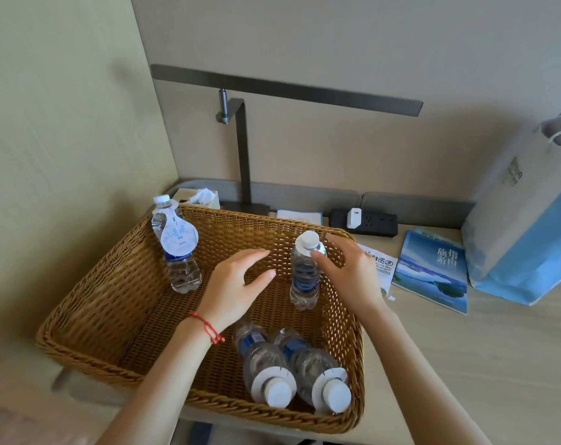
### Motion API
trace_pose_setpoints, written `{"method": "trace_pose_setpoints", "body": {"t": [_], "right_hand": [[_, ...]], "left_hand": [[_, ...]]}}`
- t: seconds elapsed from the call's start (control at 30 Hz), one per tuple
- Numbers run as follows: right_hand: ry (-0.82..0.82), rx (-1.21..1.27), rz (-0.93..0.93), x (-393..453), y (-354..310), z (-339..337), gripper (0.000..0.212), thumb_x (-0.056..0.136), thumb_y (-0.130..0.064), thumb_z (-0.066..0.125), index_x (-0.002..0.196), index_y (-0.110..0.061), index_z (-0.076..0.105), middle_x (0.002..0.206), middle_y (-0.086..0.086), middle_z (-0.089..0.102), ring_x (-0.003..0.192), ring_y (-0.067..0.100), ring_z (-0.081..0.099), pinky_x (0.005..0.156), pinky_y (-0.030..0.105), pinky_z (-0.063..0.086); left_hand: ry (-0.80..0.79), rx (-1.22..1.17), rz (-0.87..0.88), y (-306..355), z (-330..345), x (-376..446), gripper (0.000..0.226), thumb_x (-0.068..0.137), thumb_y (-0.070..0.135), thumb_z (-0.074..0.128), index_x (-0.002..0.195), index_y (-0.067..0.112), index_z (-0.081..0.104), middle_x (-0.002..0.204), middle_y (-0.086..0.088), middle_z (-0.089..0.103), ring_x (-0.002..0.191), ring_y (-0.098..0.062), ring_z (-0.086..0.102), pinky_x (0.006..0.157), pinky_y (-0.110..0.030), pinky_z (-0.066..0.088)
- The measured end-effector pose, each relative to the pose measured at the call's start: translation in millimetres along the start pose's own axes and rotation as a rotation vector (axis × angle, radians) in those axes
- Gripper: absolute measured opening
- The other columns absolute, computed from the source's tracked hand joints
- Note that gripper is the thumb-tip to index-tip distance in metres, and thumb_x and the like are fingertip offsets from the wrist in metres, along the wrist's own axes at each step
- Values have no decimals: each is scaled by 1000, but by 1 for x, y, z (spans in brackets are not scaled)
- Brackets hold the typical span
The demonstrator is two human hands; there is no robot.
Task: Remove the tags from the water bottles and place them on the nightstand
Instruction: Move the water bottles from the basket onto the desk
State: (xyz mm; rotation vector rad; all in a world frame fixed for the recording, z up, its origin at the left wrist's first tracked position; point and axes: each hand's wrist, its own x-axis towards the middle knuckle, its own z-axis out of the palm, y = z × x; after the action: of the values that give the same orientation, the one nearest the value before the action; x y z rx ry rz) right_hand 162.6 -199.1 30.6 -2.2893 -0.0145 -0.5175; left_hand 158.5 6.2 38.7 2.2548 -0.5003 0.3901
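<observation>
Several clear water bottles with white caps stand in a woven wicker basket [89,297]. The far-left bottle [176,252] wears a white paper tag [179,240] hanging from its neck. A bottle [303,277] at the back right carries a white tag collar under its cap. Two bottles [263,364] [314,370] near the front rim also have white collars round their necks. My right hand [350,271] is just right of the back-right bottle, its thumb touching the collar, fingers spread. My left hand [237,284] hovers open left of that bottle, holding nothing.
The basket rests on a light wooden nightstand [465,364]. To the right lie a leaflet [380,264], a blue booklet [433,271] and a grey-blue paper bag [526,226]. Behind stand a dark lamp arm [244,155], a tissue box [199,197] and a power strip [362,221].
</observation>
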Motion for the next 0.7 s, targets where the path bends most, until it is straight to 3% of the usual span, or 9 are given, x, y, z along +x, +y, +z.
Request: {"method": "trace_pose_setpoints", "body": {"t": [0.1,0.23,0.33,0.5,0.7], "right_hand": [[-50,-16,52,15,5,16,51,86,-42,58,130,-17,49,134,4,54,122,19,49,96,33,41],[-67,14,73,26,10,27,45,85,-37,60,125,-18,53,126,3,59,113,16,54,92,36,48],[-81,19,87,29,15,33,43,83,-33,64,122,-17,55,122,5,62,106,13,55,83,26,47],[-62,35,34,31,14,36,37,76,-29,73,109,-16,64,107,1,69,78,-8,50,64,7,34],[-104,31,6,38,8,43,40,73,-31,75,109,-15,64,110,4,68,90,5,52,67,10,37]], "left_hand": [[8,-1,-4,-15,-5,3,39,83,22,63,120,11,57,125,-7,59,111,-3,47,93,-17,36],[10,4,-22,-32,-12,5,39,83,21,64,120,10,58,125,-8,60,111,-6,48,93,-21,38],[16,3,-29,-39,-15,7,39,83,20,65,119,10,58,123,-8,60,110,-6,49,93,-20,38],[45,21,-65,-51,-20,6,39,82,21,65,119,11,59,123,-7,60,109,-5,48,92,-19,38],[146,32,-146,-64,-43,13,37,83,21,64,118,12,59,121,-5,61,106,-7,52,88,-17,40]]}}
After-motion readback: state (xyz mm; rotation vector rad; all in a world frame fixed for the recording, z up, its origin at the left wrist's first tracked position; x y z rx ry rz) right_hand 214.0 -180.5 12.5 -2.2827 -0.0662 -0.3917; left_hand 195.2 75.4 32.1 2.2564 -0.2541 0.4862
